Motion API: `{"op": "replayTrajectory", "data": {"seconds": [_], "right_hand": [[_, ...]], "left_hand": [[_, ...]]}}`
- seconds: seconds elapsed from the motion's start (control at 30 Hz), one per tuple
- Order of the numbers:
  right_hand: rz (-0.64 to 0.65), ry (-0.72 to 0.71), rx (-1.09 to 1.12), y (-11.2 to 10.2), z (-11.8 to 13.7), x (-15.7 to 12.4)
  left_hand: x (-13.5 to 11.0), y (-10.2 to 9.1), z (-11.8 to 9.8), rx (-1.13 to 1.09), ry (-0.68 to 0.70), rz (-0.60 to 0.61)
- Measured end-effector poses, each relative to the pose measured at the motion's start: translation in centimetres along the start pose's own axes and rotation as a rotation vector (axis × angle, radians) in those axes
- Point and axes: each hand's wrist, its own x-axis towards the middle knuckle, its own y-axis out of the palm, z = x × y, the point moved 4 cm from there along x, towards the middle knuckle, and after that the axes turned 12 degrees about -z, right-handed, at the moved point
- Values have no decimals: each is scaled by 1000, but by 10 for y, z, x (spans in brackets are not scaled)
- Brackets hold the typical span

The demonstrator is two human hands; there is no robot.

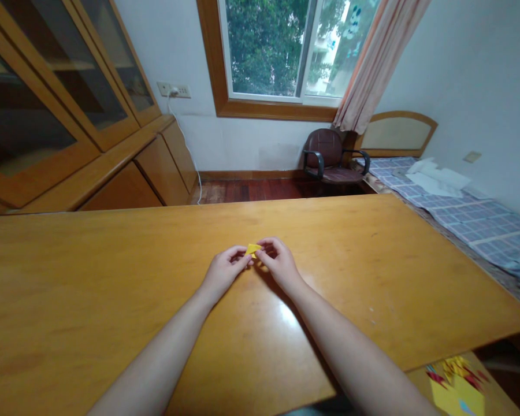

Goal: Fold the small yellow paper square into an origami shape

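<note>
A small folded piece of yellow paper (253, 249) is held between both hands, just above the middle of the wooden table (112, 277). My left hand (225, 270) is closed on its left side, thumb on the near face. On the right side my right hand (279, 260) pinches the same paper, its fingers curled over the far edge. The fingertips partly cover the paper, so its full shape is hidden.
At the lower right, a lower surface bears yellow paper (457, 396) and several small red and yellow pieces (456, 367). Beyond the table stand a brown armchair (327, 153) and a bed (459, 214). A glass-door cabinet (82, 138) lines the left.
</note>
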Motion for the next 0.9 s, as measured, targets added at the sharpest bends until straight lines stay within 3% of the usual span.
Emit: {"op": "replayTrajectory", "data": {"seconds": [0.4, 0.6, 0.73, 0.9], "right_hand": [[71, 83, 39, 3, -3, -2], [73, 105, 96, 4, 1, -4], [56, 33, 45, 2, 5, -3], [45, -159, -21, -1, 19, -3]], "left_hand": [[-2, 0, 0, 88, 36, 47], [-4, 0, -6, 42, -21, 51], [-3, 0, -9, 20, -58, 44], [-2, 0, -9, 7, -82, 42]]}}
